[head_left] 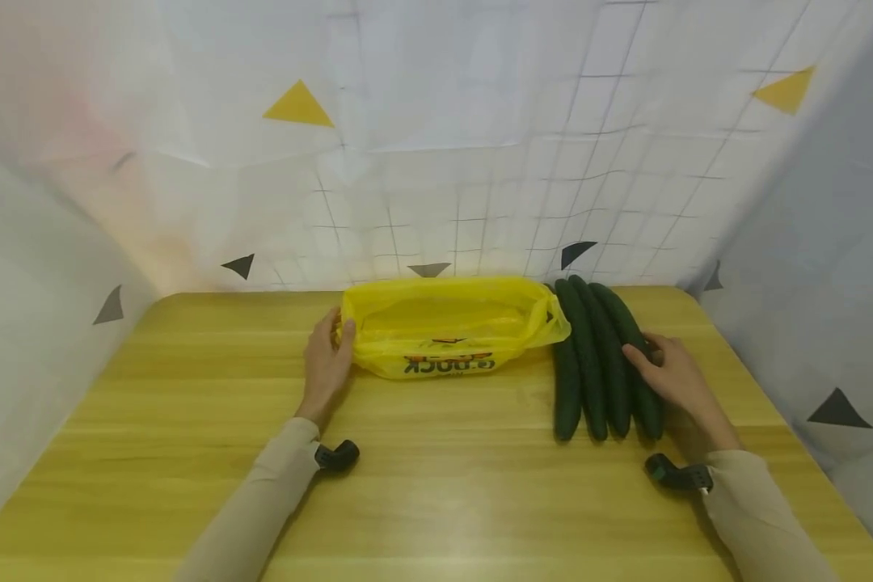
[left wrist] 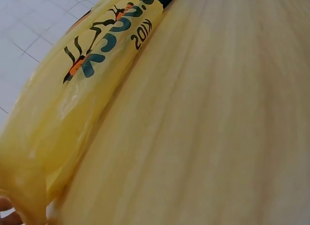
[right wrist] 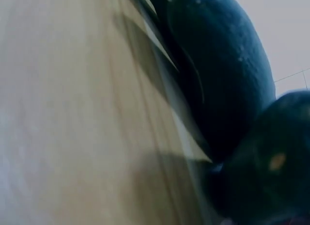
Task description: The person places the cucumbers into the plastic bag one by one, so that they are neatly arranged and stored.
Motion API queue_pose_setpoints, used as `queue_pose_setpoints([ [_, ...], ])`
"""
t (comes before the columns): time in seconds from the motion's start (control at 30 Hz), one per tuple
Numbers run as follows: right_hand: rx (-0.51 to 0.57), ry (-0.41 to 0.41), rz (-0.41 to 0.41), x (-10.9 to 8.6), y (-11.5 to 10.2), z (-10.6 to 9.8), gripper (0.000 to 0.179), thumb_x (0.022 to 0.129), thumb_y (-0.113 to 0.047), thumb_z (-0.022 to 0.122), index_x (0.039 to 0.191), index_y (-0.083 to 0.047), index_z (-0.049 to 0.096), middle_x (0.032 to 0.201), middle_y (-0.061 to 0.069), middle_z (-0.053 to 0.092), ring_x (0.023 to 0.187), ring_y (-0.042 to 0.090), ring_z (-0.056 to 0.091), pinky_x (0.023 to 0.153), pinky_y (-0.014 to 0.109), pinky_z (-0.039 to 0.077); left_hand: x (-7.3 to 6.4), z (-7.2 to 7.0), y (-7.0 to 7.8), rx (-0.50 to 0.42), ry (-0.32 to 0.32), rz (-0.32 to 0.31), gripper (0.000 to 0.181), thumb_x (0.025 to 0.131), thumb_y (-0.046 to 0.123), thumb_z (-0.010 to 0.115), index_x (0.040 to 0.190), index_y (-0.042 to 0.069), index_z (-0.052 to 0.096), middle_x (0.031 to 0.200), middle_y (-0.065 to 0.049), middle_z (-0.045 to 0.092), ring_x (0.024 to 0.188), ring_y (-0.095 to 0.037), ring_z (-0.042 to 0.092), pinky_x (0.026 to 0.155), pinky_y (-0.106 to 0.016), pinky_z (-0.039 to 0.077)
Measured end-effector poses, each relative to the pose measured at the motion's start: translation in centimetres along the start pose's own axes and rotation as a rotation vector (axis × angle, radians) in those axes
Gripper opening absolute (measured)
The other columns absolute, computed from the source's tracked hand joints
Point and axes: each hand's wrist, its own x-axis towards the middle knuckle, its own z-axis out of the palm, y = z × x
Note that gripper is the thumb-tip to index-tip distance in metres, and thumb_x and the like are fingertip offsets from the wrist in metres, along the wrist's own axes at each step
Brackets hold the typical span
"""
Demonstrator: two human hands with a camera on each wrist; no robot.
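A yellow plastic bag [head_left: 444, 356] with dark printed letters lies on its side-to-side length at the back of the table, its mouth spread upward. My left hand [head_left: 327, 364] holds the bag's left end, thumb on the near side; a bit of that hand's fingers [left wrist: 10, 217] shows at the corner of the left wrist view. To the right of the bag, several long dark green cucumbers [head_left: 589, 356] lie side by side. My right hand [head_left: 676, 376] grips the rightmost cucumber [head_left: 636, 368], thumb across its top. In the right wrist view, cucumber ends [right wrist: 218, 65] loom close.
The wooden table [head_left: 436, 493] reaches back to a white sheet wall [head_left: 436, 186] with grid lines and triangle marks. Side sheets stand to the left and right. A black wrist camera [head_left: 338, 457] sits on the left sleeve, another camera [head_left: 672, 473] on the right.
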Motion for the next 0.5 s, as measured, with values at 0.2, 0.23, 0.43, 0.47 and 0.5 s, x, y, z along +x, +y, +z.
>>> queue_pose_setpoints([
  [0.2, -0.002, 0.019, 0.005, -0.25, 0.02, 0.46, 0.078, 0.097, -0.051, 0.038, 0.143, 0.010, 0.025, 0.132, 0.040, 0.031, 0.111, 0.053, 0.045, 0.085, 0.063, 0.040, 0.30, -0.05, -0.25, 0.033, 0.011, 0.023, 0.057, 0.098, 0.048, 0.040, 0.140, 0.010, 0.044, 0.132, -0.016, 0.052, 0.118, -0.031, 0.049, 0.098, -0.048, 0.041],
  [0.23, -0.003, 0.018, 0.009, -0.26, 0.02, 0.51, 0.078, 0.097, -0.052, 0.038, 0.143, 0.011, 0.025, 0.132, 0.041, 0.031, 0.110, 0.053, 0.045, 0.085, 0.062, 0.040, 0.36, -0.05, -0.27, 0.035, 0.015, 0.022, 0.057, 0.098, 0.049, 0.040, 0.140, 0.010, 0.045, 0.130, -0.015, 0.052, 0.116, -0.030, 0.050, 0.097, -0.047, 0.042],
  [0.43, -0.017, 0.011, 0.027, -0.20, -0.07, 0.71, 0.081, 0.097, -0.053, 0.035, 0.143, 0.012, 0.024, 0.132, 0.041, 0.030, 0.110, 0.053, 0.044, 0.084, 0.061, 0.041, 0.63, 0.01, -0.54, 0.075, 0.008, 0.010, 0.061, 0.097, 0.053, 0.040, 0.138, 0.009, 0.047, 0.123, -0.015, 0.053, 0.102, -0.029, 0.049, 0.089, -0.045, 0.041],
  [0.47, -0.020, 0.010, 0.027, -0.17, -0.13, 0.73, 0.081, 0.097, -0.054, 0.035, 0.143, 0.012, 0.023, 0.132, 0.041, 0.030, 0.110, 0.053, 0.044, 0.084, 0.061, 0.041, 0.62, -0.01, -0.60, 0.078, 0.007, 0.011, 0.061, 0.097, 0.053, 0.040, 0.137, 0.008, 0.048, 0.123, -0.015, 0.053, 0.102, -0.029, 0.048, 0.088, -0.045, 0.041],
  [0.5, -0.022, 0.011, 0.025, -0.14, -0.20, 0.77, 0.081, 0.097, -0.054, 0.035, 0.143, 0.012, 0.024, 0.132, 0.041, 0.030, 0.110, 0.053, 0.044, 0.084, 0.061, 0.041, 0.61, -0.04, -0.68, 0.081, 0.008, 0.012, 0.061, 0.096, 0.053, 0.041, 0.136, 0.008, 0.049, 0.123, -0.015, 0.053, 0.102, -0.029, 0.049, 0.089, -0.045, 0.040],
])
